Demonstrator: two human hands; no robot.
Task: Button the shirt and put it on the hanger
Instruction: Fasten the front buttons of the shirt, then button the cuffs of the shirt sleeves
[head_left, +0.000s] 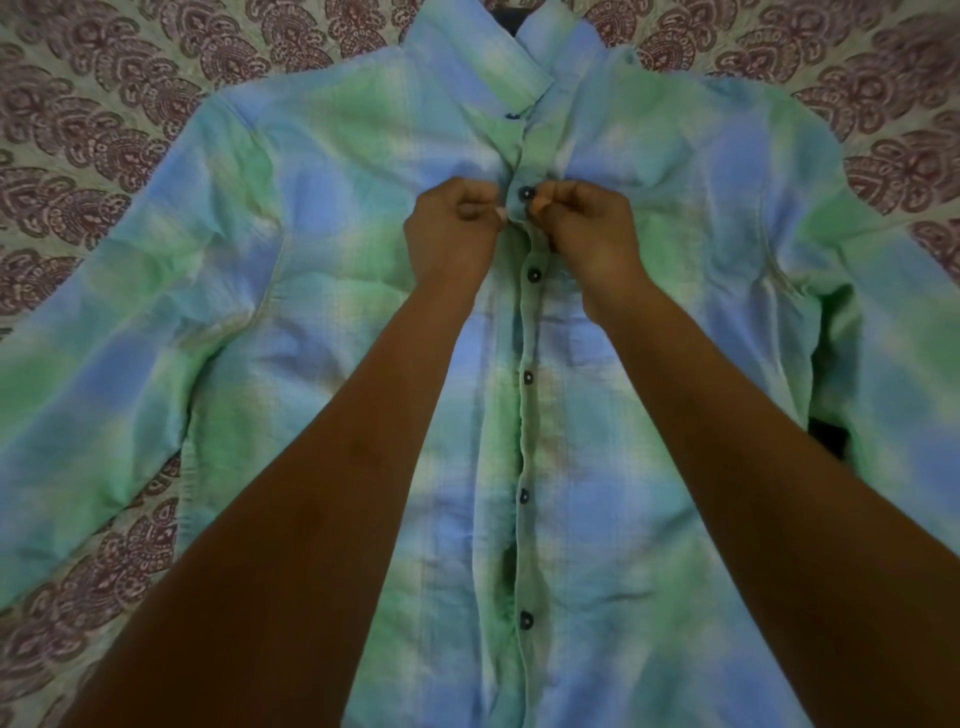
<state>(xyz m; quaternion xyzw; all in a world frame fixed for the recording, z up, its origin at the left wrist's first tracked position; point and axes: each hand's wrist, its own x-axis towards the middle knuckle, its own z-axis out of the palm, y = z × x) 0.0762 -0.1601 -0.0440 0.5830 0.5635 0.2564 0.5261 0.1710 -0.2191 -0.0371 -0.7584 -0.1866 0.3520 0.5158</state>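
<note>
— Why are both hands crowding the placket?
— The left hand (451, 228) is pinching the buttonhole edge, the right hand (587, 228) is pinching the other edge beside the chest button (528, 194), drawing them together.
— And the plaid shirt (322, 291)?
— It is lying flat, front up, on a paisley bedspread (78, 130); the collar button (512, 116) is remaining open.

The bed was covered by a pale bedspread (78, 130) printed all over with maroon paisley-ish fan shapes, showing along the far edge and down the left side. A blue and green plaid shirt (322, 218) lay flat on it, front up, collar toward the far edge, sleeves spread out to both sides. Something dark (831, 436) peeked out under the right sleeve, couldn't tell what it was.
</note>
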